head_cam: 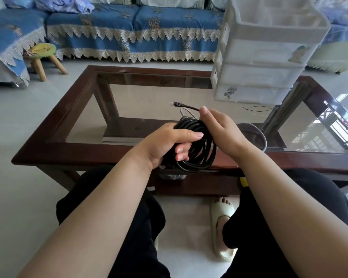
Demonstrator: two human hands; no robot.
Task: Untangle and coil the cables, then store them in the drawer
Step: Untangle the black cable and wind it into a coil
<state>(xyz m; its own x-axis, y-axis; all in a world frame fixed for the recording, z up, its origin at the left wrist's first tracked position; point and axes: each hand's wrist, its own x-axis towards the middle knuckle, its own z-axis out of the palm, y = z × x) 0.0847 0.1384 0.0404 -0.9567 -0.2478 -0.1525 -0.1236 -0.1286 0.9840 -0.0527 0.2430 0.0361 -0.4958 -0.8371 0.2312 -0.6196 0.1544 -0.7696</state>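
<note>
The left hand (169,144) is gripping a black rubber-sheathed network cable wound into a round coil (197,145), thumb lying across the top of the loops and fingers curled through them from below. The right hand (219,131) is closing on the far side of the same coil at about 2 o'clock from the left hand, pinching the cable's free end between thumb and fingers, so that the clear plastic plug (174,103) is sticking out toward 10 o'clock. The coil is hanging above the near edge of the dark wooden coffee table with a glass top (68,121). A thin grey cable (257,133) is lying looped on the glass just beyond the right wrist, at 3 o'clock from the coil. The white plastic drawer unit (265,57) is standing on the table's far right corner, at 1 o'clock, all drawers pushed in.
</note>
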